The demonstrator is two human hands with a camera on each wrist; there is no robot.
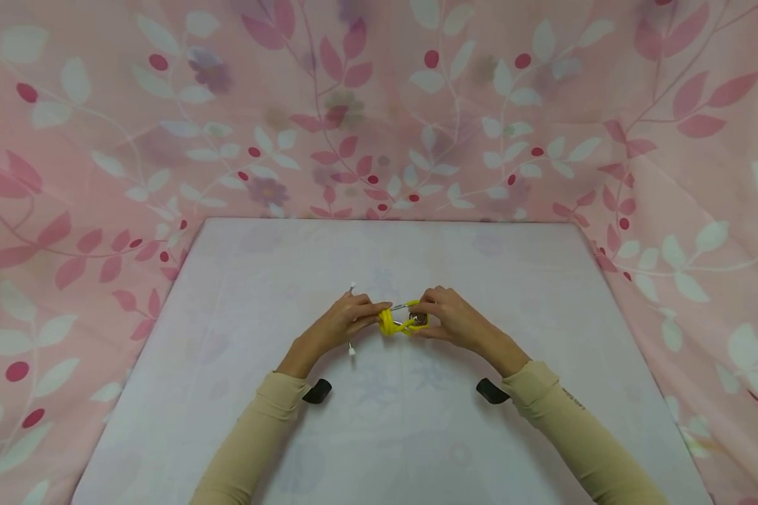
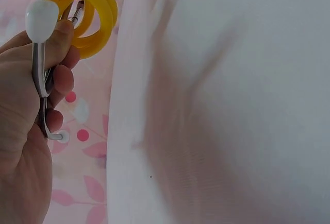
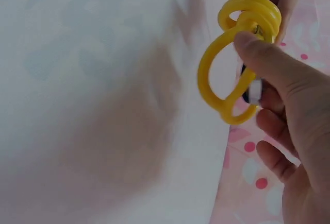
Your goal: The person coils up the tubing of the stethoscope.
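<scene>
A stethoscope with yellow tubing is held between the two hands above the table, its tube wound into loops. The left hand grips its metal ear tubes, with the thumb close to the coiled loops. A white ear tip sticks out on either side of that hand. With thumb and fingers, the right hand pinches the other end of the yellow loops. Beside those fingers is the chest piece, partly hidden behind the thumb and tubing.
A table with a pale cloth lies under both hands. Pink curtains with a leaf pattern hang at the back and both sides. Black devices sit at the wrists by the sleeve cuffs.
</scene>
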